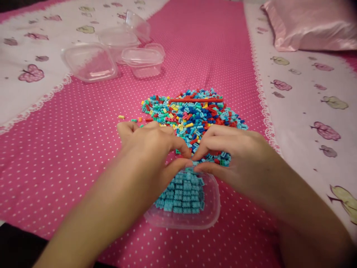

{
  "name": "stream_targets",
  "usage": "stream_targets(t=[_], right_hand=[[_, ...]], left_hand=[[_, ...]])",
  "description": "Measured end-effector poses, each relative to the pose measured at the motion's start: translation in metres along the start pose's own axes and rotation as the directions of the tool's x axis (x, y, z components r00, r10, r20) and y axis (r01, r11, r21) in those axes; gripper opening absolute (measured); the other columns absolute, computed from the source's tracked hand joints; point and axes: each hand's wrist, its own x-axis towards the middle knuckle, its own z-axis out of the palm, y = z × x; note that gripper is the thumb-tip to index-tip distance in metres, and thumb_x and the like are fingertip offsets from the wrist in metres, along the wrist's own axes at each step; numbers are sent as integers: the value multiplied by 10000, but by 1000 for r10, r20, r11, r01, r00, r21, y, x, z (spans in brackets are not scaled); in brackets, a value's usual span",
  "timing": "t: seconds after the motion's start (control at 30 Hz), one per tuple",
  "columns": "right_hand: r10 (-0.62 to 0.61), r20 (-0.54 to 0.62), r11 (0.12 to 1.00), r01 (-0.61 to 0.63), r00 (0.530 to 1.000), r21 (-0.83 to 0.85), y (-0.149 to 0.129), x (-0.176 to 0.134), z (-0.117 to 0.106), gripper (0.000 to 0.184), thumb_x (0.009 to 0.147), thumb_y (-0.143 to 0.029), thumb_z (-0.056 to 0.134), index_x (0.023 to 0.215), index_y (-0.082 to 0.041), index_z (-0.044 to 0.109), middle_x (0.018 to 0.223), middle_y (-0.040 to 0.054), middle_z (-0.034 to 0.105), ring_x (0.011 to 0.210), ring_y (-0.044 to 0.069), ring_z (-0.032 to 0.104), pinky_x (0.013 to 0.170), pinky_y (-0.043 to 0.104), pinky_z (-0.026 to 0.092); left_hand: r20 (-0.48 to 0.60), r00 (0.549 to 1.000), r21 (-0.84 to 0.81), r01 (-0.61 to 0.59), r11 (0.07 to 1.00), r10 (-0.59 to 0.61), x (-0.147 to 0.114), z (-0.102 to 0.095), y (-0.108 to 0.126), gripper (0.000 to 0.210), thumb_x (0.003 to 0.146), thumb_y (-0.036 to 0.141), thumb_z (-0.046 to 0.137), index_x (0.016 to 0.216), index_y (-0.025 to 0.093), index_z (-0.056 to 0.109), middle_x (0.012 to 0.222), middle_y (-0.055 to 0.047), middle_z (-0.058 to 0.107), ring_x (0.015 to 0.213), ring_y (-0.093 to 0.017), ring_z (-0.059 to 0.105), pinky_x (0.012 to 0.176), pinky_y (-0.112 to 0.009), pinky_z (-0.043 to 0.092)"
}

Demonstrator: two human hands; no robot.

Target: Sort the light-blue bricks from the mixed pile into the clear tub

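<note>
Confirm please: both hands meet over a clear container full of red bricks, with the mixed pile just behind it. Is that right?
Not quite. In the head view the clear container under the left hand and right hand holds light blue bricks, not red ones. The mixed pile does lie just behind it.

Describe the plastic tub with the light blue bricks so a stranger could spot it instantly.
Start at the pink white-dotted bedspread and find the heap of mixed-colour tiny bricks. Just nearer the camera, under both hands, sits a clear plastic tub. Unlike the empty clear containers farther back, it holds only light blue bricks.
</note>
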Motion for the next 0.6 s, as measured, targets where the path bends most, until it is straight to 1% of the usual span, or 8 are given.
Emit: stream_targets(t=[0.1, 0.2, 0.3, 0.43, 0.53, 0.6], right_hand=[[-8, 6, 1000, 8, 1000, -9, -1, 1, 0, 205, 719, -123, 907, 763, -213, 728, 790, -36, 677, 749, 137, 614, 678, 279, 400], [-3, -3, 1000, 3, 1000, -28, -1, 2, 1, 196, 720, -138, 910, 733, -214, 730, 762, -37, 678, 711, 134, 595, 660, 288, 374], [-18, -8, 1000, 18, 1000, -23, 1, 2, 3, 199, 721, -134, 908, 730, -216, 727, 776, -38, 691, 734, 139, 608, 682, 293, 369], [-22, 9, 1000, 22, 1000, -4, 2, 0, 5, 200, 721, -141, 906, 741, -215, 722, 783, -32, 690, 758, 161, 623, 699, 310, 362], [-12, 69, 999, 9, 998, 36, 0, -1, 2, 178, 750, -158, 886, 753, -224, 721, 795, -28, 686, 775, 173, 628, 704, 323, 363], [-1, 71, 998, -3, 997, 57, -1, -3, -3, 159, 781, -186, 868, 786, -235, 716, 837, -24, 691, 805, 177, 638, 714, 323, 385]], left_hand=[[3, 1000, 13, 7, 1000, -7, 2, 5, 0, 155, 746, 250, 860, 677, 367, 784, 810, 62, 769, 894, -245, 635, 922, -481, 258], [4, 1000, 31, 4, 1000, -4, 4, 10, -3, 159, 743, 259, 848, 638, 340, 761, 757, 58, 756, 932, -276, 617, 923, -497, 231], [-19, 999, 26, -49, 998, 50, 2, 15, -8, 147, 747, 261, 844, 657, 341, 760, 750, 58, 751, 951, -283, 594, 869, -454, 218], [-64, 985, -23, -159, 987, 157, -2, 17, -12, 145, 791, 233, 797, 719, 357, 776, 773, 56, 744, 890, -241, 579, 768, -401, 183], [-55, 982, -27, -185, 982, 183, -2, 13, -11, 155, 784, 226, 777, 717, 366, 776, 766, 54, 742, 877, -241, 572, 757, -405, 169], [-37, 981, -16, -192, 981, 191, -3, 9, -10, 138, 775, 252, 765, 705, 370, 774, 770, 49, 744, 870, -244, 561, 782, -422, 191]])
